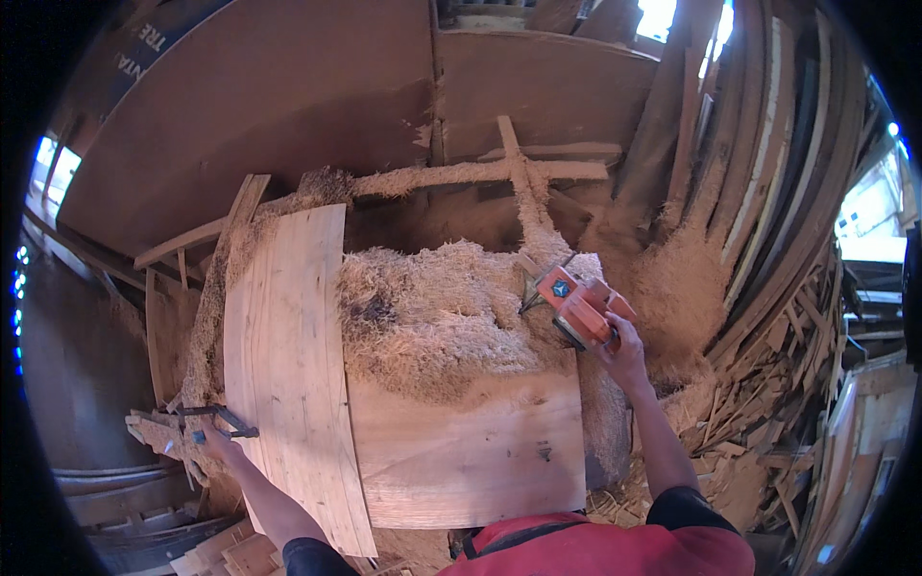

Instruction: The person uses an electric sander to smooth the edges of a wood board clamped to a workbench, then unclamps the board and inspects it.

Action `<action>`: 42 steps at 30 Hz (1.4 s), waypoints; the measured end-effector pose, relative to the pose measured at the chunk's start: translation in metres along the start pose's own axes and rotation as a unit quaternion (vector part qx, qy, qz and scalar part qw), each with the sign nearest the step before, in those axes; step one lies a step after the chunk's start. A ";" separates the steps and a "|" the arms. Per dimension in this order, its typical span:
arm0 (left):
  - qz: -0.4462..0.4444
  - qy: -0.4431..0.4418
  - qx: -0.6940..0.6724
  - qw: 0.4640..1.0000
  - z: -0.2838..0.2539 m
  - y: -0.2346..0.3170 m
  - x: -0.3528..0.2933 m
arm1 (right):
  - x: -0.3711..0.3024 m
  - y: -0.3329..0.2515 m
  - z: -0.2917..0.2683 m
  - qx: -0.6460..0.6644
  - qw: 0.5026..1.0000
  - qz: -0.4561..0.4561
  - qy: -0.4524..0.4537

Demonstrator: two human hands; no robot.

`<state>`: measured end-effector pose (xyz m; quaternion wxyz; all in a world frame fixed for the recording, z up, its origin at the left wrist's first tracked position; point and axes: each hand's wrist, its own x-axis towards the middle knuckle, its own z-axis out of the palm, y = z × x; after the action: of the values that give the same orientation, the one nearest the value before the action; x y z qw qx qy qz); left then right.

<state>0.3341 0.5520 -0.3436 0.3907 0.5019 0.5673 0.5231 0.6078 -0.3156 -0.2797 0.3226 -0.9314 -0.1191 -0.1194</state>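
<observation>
My right hand (624,353) is closed round the rear handle of an orange electric planer (583,305). The planer sits at the right end of the workbench, beside the heap of wood shavings (442,307). Over at the left edge, my left hand (221,444) grips a dark metal clamp (233,420); its fingers are partly hidden. That clamp reaches over the edge of a long pale wooden board (288,355). Another wide board (471,461) lies beside it, bare at its near part and covered with shavings farther back.
Shavings also coat a wooden crosspiece (523,182) behind the bench. Tall planks (749,144) lean at the right, above a pile of offcuts (768,384). Large brown panels (279,96) stand at the back. More stacked boards (125,499) lie at the lower left.
</observation>
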 end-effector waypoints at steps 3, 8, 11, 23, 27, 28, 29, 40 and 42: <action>-0.067 -0.091 -0.090 0.990 0.003 -0.002 -0.017 | 0.012 0.003 -0.005 0.049 0.997 0.042 -0.050; -0.081 -0.214 -0.158 0.961 -0.027 0.007 -0.010 | 0.037 0.031 -0.004 0.122 0.969 0.061 -0.206; -0.131 -0.216 -0.106 0.962 -0.010 0.015 -0.065 | 0.033 0.040 -0.012 0.084 0.969 0.078 -0.218; 0.255 -0.151 0.168 0.940 -0.087 0.009 -0.085 | -0.117 -0.065 -0.105 0.117 0.965 0.234 0.020; 0.236 -0.179 0.190 0.936 -0.175 -0.027 -0.186 | -0.234 -0.059 -0.174 -0.025 0.939 0.328 0.097; 0.214 -0.209 0.192 0.935 -0.201 -0.030 -0.217 | -0.260 -0.062 -0.186 -0.044 0.934 0.340 0.104; 0.203 -0.235 0.187 0.932 -0.232 -0.030 -0.241 | -0.286 -0.098 -0.188 0.015 0.917 0.388 0.096; 0.366 -0.641 -0.117 0.665 -0.377 0.112 -0.358 | -0.445 -0.296 -0.118 0.439 0.788 0.419 -0.109; 0.392 -0.666 -0.146 0.618 -0.384 0.140 -0.373 | -0.446 -0.346 -0.098 0.432 0.787 0.421 -0.130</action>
<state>0.0557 0.1022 -0.1792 0.4874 0.8236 -0.1827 0.2252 0.0692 -0.1779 -0.1401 0.6912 -0.6590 0.2051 0.2142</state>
